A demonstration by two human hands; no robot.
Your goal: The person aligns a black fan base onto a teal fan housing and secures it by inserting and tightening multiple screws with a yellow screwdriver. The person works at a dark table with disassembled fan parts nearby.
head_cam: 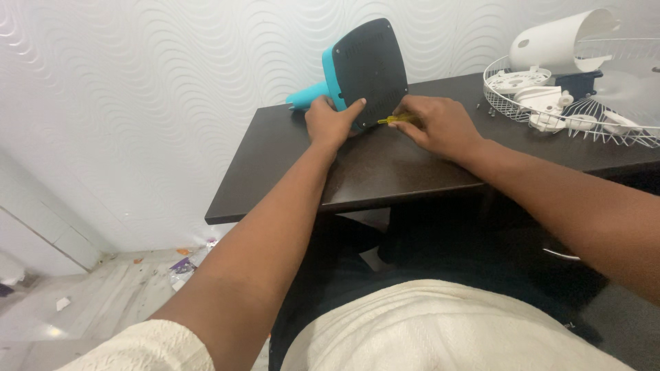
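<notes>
1. On the far left, the floor (103,295) is pale, with scattered scraps of litter (184,264) near the wall.
2. The dark brown worktop (385,172) stands against a white wall with a wavy relief pattern (172,89).
3. A teal fan base (357,69) with a black underside lies tipped on its side on the worktop, near the back edge, its teal stem pointing left.
4. The left hand (330,122) rests against the lower edge of the black underside, thumb stretched along it; its grip is clenched on the base, steadying it.
5. Just to the right, a yellow-handled screwdriver (397,119) points at the lower right corner of the underside; its tip meets the black plate.
6. The right hand (440,125) has its grip closed around the screwdriver handle, fingers curled over it, wrist lying on the worktop.
7. At the far right, well apart from the hands, a white wire fan guard (509,103) lies on the worktop, holding white plastic parts (543,103).
8. Behind it sits a white motor housing (560,41).
</notes>
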